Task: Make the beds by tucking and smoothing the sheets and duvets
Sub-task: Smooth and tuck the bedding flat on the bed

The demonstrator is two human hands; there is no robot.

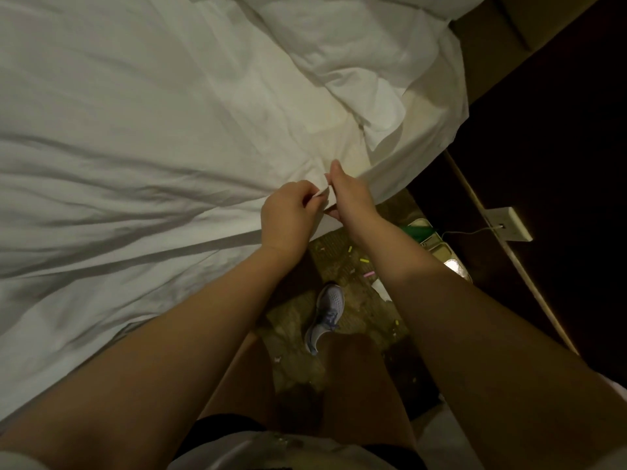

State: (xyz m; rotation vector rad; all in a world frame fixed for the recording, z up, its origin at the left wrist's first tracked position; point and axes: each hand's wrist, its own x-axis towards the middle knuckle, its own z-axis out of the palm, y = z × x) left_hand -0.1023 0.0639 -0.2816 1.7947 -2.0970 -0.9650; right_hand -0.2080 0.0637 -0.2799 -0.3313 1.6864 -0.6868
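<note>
While both the left hand (290, 215) and right hand (349, 198) pinch the white sheet (135, 147) at the bed's near corner, this light, limp cloth seems best gripped along its hem

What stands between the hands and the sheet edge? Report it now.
Nothing visible does. The left hand and the right hand both pinch the sheet at its edge, side by side.

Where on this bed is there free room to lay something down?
The wide wrinkled sheet left of the left hand lies bare. Upper right, bunched bedding crowds it; the narrow floor by the shoe is littered.
</note>
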